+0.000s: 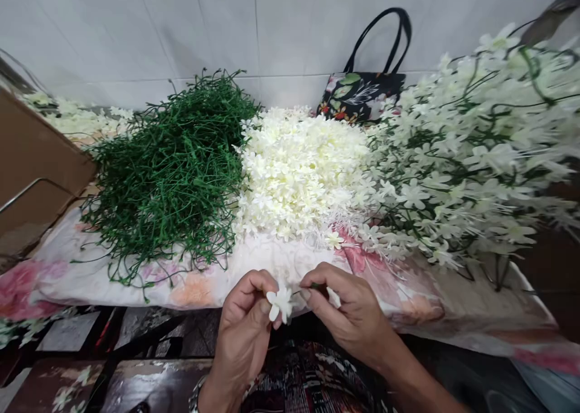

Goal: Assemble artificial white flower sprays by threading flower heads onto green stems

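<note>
My left hand [249, 316] pinches a white artificial flower [280, 304] between thumb and fingers, close to my lap at the table's near edge. Just right of it, my right hand [347, 310] is closed on a thin green stem [316, 287], its tip close to the flower. Another white petal shows between the right hand's fingers. Beyond both hands lies a heap of loose white flower heads [299, 171]. To its left is a tangled pile of green plastic stems [176, 171]. Whether the stem is inside the flower is hidden by my fingers.
Assembled white flower sprays [453, 177] fill the right side. A floral handbag [362, 96] leans against the tiled wall [203, 32]. At the left stands a cardboard box [36, 165]. A flowered cloth [267, 259] covers the table. Wooden stools [154, 383] are below, left.
</note>
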A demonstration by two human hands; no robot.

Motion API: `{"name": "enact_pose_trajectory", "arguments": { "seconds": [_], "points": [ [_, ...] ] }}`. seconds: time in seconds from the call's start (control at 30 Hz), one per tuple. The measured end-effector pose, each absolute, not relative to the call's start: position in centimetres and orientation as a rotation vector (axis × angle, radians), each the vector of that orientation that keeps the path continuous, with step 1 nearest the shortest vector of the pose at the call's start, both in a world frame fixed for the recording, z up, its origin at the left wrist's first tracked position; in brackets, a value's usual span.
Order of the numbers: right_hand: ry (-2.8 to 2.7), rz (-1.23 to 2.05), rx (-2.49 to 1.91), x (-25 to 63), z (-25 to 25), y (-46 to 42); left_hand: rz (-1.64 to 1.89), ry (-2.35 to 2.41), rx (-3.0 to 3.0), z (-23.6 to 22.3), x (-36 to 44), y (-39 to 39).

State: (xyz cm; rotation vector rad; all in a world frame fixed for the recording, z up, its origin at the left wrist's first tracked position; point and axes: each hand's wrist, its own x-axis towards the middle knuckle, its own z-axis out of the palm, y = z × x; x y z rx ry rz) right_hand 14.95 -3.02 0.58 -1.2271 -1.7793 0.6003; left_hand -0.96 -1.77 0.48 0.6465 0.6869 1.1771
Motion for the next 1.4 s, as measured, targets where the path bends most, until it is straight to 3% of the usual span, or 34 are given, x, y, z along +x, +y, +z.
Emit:
{"name": "enact_pose_trajectory", "arguments": {
  "seconds": [0.33,0.5,0.7,0.83,1.2,1.4],
  "points": [
    [-2.25,0.192,-0.946,13.3,2.4,-3.7,1.148,0.859,1.054,-1.4,-2.5,-2.8],
    [-2.211,0.185,-0.911,12.5,2.3,-3.9,1.043,0.972,1.133,-1.6,-2.6,-3.0],
    [-2.059,0.158,-1.158,16.7,1.1,-2.4,1.265,1.009,0.992,-0.9,-2.1,-2.2],
    [-2.252,0.122,-1.303,18.0,-0.3,-1.0,1.321,0.992,0.881,0.1,-1.5,-1.1],
    [-2.133,0.238,-1.299,17.9,-1.3,-1.9,1.141,1.062,0.901,0.5,0.8,0.3],
    [-1.932,0.112,-1.308,19.2,-1.6,-2.4,1.033,1.047,1.159,0.6,2.9,1.6]
  ]
}}
